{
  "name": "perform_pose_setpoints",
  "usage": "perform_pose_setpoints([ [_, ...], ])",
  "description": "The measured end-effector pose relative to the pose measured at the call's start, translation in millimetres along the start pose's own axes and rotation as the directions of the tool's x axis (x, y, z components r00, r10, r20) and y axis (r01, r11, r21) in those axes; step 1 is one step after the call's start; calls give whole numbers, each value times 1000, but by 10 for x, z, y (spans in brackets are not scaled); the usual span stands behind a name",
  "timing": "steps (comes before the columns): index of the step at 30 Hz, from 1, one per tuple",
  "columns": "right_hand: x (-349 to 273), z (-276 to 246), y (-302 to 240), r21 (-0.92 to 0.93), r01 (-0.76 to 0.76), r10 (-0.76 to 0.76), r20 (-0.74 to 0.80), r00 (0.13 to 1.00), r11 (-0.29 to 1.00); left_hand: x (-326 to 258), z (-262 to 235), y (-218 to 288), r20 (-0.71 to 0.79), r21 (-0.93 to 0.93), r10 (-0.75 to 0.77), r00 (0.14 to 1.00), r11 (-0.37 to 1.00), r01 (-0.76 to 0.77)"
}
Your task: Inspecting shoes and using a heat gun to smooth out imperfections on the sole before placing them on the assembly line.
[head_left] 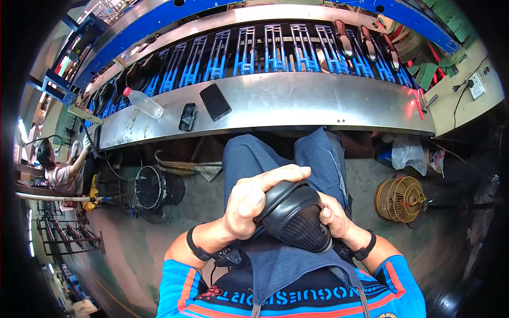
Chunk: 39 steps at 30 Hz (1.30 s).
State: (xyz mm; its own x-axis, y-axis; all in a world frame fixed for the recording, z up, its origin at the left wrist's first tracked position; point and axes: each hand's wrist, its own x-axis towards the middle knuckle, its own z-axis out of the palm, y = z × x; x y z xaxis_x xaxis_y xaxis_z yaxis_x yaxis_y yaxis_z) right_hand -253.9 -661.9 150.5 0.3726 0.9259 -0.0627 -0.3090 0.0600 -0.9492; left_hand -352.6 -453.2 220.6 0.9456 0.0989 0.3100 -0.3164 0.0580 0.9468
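A black leather shoe [297, 218] with a perforated toe is held above my lap, its toe tilted down toward my body and a little right. My left hand [249, 204] grips its far left side, fingers stretched over the top edge and thumb bent back toward me. On the other side, my right hand [335, 216] is wrapped around the shoe, with the thumb against its flank. Part of each hand's fingers is hidden behind the shoe. Dark straps circle both wrists, and a grey-blue apron [286, 265] lies beneath the shoe.
Ahead runs a metal bench [297, 103] bearing a phone [215, 102], a clear bottle [146, 103] and a small black object [187, 116]. Beyond it stand blue racks [274, 50], some with brown shoes [343, 41]. A bucket [149, 186], yellow-caged fan [398, 199] and a co-worker [66, 168] are around me.
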Motion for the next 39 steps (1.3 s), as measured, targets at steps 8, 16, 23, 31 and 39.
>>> perform_pose_setpoints([
  [8, -13, -13, 25, 13, -4, 4, 10, 1000, 1000, -20, -21, 4, 47, 15, -11, 999, 1000, 11],
  [16, -45, -75, 91, -32, 12, -10, 54, 998, 999, -79, 15, 216, 126, 229, 77, 989, 968, -104],
  [23, -33, -84, 58, 11, -34, 35, -9, 999, 999, -196, 138, 141, 94, 515, 178, 980, 833, -200],
  [31, -81, -159, 205, 84, -47, 49, -23, 999, 995, -44, 321, -152, 25, 540, 274, 961, 805, -244],
  [39, 21, -104, 34, 712, 108, 139, -279, 950, 693, 210, 350, -188, 13, 556, 202, 979, 813, -175],
])
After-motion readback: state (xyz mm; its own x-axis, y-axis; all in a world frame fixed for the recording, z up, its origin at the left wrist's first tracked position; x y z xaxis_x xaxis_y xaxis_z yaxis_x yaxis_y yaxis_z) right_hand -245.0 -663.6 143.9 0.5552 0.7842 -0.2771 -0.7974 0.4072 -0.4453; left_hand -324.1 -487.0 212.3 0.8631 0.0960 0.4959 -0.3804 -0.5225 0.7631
